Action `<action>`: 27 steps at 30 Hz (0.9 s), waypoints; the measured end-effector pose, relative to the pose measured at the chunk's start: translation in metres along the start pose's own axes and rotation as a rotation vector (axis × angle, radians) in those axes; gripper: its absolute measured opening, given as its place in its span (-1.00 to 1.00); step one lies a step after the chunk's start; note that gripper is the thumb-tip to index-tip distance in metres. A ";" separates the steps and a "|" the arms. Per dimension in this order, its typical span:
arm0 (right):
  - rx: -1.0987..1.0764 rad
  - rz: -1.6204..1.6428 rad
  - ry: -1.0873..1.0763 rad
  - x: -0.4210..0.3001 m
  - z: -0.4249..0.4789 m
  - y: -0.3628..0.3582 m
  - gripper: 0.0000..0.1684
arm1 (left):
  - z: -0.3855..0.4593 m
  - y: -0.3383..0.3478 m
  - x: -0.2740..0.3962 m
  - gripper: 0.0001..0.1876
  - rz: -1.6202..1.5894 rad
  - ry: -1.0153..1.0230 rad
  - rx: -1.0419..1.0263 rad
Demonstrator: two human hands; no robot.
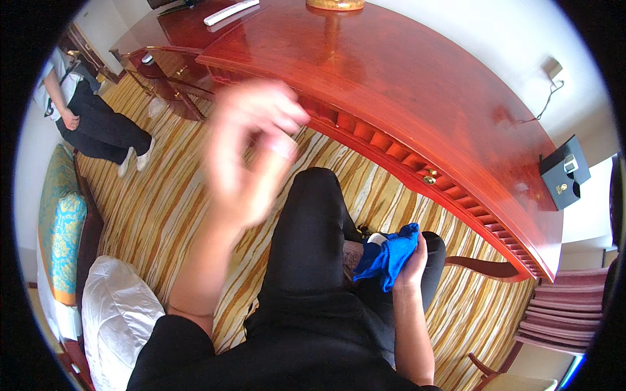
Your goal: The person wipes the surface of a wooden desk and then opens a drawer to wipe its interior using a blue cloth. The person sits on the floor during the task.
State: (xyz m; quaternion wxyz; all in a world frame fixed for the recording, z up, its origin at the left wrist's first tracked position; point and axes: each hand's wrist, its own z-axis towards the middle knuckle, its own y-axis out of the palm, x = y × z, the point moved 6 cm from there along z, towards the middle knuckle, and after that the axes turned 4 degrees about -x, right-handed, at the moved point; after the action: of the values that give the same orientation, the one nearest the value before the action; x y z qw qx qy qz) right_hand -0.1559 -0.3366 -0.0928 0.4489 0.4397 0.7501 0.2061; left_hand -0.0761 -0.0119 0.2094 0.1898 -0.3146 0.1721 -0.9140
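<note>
My left hand (254, 151) is raised in front of the red wooden desk (381, 63) and blurred by motion. Its fingers curl loosely with the thumb close by, and I see nothing in it. Low over my right thigh, my right hand (414, 264) grips a crumpled blue cloth (391, 256). A small white thing (376, 239) shows at the cloth's upper left edge; what it is I cannot tell. My black-trousered knees point towards the desk's front edge.
A white remote control (231, 12) and a dark box (562, 178) rest on the desk. To the left stand a person (98, 112) and a chair with a patterned cushion (68, 220); a white pillow (120, 313) is nearer. Striped carpet (161, 210) covers the floor.
</note>
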 end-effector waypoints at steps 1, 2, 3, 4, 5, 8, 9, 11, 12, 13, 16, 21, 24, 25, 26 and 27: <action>0.080 -0.057 -0.027 0.000 -0.008 0.021 -0.52 | -0.031 0.032 -0.011 -0.58 -0.135 -0.128 -0.095; 0.086 -0.063 -0.016 0.000 -0.020 0.048 -0.51 | -0.064 0.066 -0.022 -0.47 -0.307 -0.321 -0.220; 0.091 -0.067 -0.001 0.005 -0.025 0.067 -0.50 | -0.092 0.095 -0.024 -0.24 -0.384 -0.400 -0.324; 0.000 -0.078 -0.020 0.010 -0.022 0.077 -0.51 | -0.116 0.116 -0.023 -0.14 -0.448 -0.434 -0.382; 0.031 -0.130 -0.110 0.010 -0.018 0.080 -0.59 | -0.132 0.134 -0.019 -0.02 -0.520 -0.470 -0.444; -0.171 -0.499 -0.197 0.022 -0.027 0.129 -0.64 | -0.157 0.155 -0.028 0.03 -0.609 -0.641 -0.322; -0.291 -0.622 -0.196 0.026 -0.032 0.146 -0.58 | -0.152 0.151 -0.035 -0.10 -0.620 -0.681 -0.205; -0.495 -0.872 -0.281 0.030 -0.044 0.181 -0.51 | -0.160 0.141 -0.061 -0.35 -0.616 -0.839 -0.066; -0.492 -1.032 -0.301 0.027 -0.051 0.191 -0.42 | -0.157 0.136 -0.070 -0.50 -0.692 -0.888 -0.017; -0.584 -1.205 -0.436 0.024 -0.050 0.199 -0.38 | -0.151 0.130 -0.078 -0.60 -0.755 -0.924 0.021; -0.645 -1.391 -0.568 0.001 -0.059 0.222 -0.37 | -0.148 0.123 -0.113 -0.75 -0.753 -1.006 0.142; -0.373 -1.570 -1.087 -0.097 -0.065 0.248 -0.68 | -0.120 0.119 -0.162 -0.67 -0.856 -1.047 0.225; -0.222 -1.650 -1.298 -0.165 -0.046 0.239 -0.71 | -0.099 0.136 -0.165 -0.53 -0.899 -1.158 0.186; -0.155 -1.726 -1.307 -0.186 -0.036 0.231 -0.68 | -0.092 0.143 -0.167 -0.51 -0.808 -1.158 0.165; -0.120 -1.749 -1.286 -0.200 -0.027 0.229 -0.67 | -0.089 0.149 -0.167 -0.51 -0.795 -1.174 0.150; -0.099 -1.767 -1.264 -0.209 -0.018 0.226 -0.66 | -0.089 0.152 -0.169 -0.50 -0.775 -1.191 0.144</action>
State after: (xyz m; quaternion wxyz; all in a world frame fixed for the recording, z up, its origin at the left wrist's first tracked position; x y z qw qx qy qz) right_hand -0.0196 -0.3925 0.1783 0.7605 -0.2474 0.4257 -0.4234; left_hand 0.0267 -0.0496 -0.0084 -0.0665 -0.7855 -0.1458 -0.5977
